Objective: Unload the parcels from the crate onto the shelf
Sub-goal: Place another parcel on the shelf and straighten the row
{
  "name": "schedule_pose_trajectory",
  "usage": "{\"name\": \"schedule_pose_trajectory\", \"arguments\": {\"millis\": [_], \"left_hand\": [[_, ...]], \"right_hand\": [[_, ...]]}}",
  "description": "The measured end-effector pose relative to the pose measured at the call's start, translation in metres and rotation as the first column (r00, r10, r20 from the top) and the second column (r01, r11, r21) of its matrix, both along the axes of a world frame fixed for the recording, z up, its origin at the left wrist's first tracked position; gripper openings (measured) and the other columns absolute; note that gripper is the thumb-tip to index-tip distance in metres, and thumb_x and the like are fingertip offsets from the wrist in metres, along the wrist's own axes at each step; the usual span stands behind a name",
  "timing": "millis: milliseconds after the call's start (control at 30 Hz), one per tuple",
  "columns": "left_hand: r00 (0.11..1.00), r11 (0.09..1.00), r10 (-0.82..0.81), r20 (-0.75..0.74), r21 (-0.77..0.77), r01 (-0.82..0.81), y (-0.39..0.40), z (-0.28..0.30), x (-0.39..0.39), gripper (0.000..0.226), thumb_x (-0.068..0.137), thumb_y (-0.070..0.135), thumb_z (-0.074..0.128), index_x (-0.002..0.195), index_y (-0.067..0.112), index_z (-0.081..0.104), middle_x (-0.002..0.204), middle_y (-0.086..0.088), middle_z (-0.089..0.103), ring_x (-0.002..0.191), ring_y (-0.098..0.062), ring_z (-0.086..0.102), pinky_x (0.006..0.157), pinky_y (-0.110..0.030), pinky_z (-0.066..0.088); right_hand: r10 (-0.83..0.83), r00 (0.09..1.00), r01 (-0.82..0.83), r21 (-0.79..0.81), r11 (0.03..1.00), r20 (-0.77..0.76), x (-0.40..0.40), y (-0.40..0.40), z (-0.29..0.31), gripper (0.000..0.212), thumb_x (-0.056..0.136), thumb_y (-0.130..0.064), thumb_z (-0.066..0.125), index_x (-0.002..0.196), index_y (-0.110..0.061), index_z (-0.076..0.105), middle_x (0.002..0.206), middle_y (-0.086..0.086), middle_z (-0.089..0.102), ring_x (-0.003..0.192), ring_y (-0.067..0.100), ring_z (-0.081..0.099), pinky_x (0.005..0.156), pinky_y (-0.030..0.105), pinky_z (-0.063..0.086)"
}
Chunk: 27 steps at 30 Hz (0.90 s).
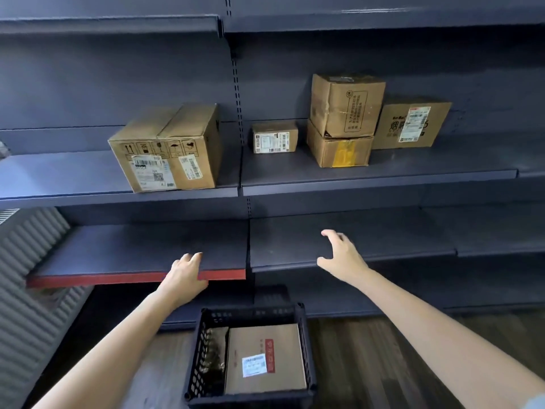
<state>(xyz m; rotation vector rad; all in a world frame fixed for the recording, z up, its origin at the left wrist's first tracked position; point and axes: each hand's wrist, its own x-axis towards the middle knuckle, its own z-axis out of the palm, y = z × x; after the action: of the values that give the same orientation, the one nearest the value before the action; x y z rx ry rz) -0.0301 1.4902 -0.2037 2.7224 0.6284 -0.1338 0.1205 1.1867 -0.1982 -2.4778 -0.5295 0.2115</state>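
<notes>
Down on the floor at the foot of the shelving, found the crate (200, 349) with one flat cardboard parcel (265, 358) lying label-up against its right wall. Beside that, on the left, something brownish and dim, not possible to make out. Noted the left hand (185, 276) at the red front edge of the lower shelf (132, 252), grip loosely curled and holding nothing. Noted the right hand (342, 255) over the neighbouring bay of that shelf, grip spread wide, likewise empty. Judged the step in hand to be the reach down for the parcel. Thought it best done with both hands: fingers slipped into the gap on the parcel's left side, that edge tipped up, then the opposite edge taken and the parcel lifted straight up clear of the crate walls. Saw the crate's far rim close below the lower shelf's front edge, so reckoned on drawing the parcel toward the body before raising it, or else catching that lip. Up on the middle shelf (383, 172), counted a large box (168, 152) in the left bay, a small box (275, 137), a stack of two boxes (342, 125) and a labelled box (411, 124) just beside the stack. Saw bare room left only between and in front of these, whereas the lower shelf carried nothing in view — judged it the easier landing.
</notes>
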Motion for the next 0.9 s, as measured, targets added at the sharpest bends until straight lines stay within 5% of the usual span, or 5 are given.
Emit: {"name": "schedule_pose_trajectory", "arguments": {"millis": [467, 633, 900], "left_hand": [[0.996, 0.993, 0.039, -0.077, -0.112, -0.048, 0.013, -0.040, -0.046, 0.065, 0.080, 0.016, 0.059, 0.140, 0.006, 0.035, 0.131, -0.021, 0.047, 0.120, -0.039, 0.046, 0.096, -0.037, 0.040], [0.994, 0.993, 0.065, -0.087, -0.091, -0.073, 0.018, -0.038, -0.055, 0.064, 0.083, 0.016, 0.058, 0.141, 0.006, 0.034, 0.132, -0.020, 0.045, 0.121, -0.039, 0.045, 0.097, -0.037, 0.040], [0.987, 0.990, 0.106, -0.122, -0.078, -0.116, 0.020, -0.040, -0.063, 0.064, 0.085, 0.016, 0.057, 0.142, 0.007, 0.031, 0.134, -0.019, 0.044, 0.124, -0.036, 0.043, 0.101, -0.038, 0.038]], "right_hand": [[-0.053, 0.998, 0.051, -0.060, 0.997, -0.025, -0.022, -0.003, -0.015, 0.059, 0.083, -0.018, 0.060, 0.136, -0.020, 0.034, 0.140, 0.011, 0.037, 0.120, 0.030, 0.043, 0.083, 0.033, 0.039], [-0.034, 0.998, 0.030, -0.057, 0.998, -0.055, -0.030, 0.001, -0.025, 0.058, 0.084, -0.018, 0.059, 0.135, -0.021, 0.035, 0.139, 0.009, 0.038, 0.105, 0.023, 0.046, 0.079, 0.031, 0.039], [-0.011, 0.996, 0.007, -0.048, 0.999, -0.084, -0.021, 0.002, -0.034, 0.057, 0.084, -0.018, 0.060, 0.135, -0.019, 0.035, 0.140, 0.010, 0.037, 0.111, 0.027, 0.048, 0.079, 0.031, 0.040]]}}
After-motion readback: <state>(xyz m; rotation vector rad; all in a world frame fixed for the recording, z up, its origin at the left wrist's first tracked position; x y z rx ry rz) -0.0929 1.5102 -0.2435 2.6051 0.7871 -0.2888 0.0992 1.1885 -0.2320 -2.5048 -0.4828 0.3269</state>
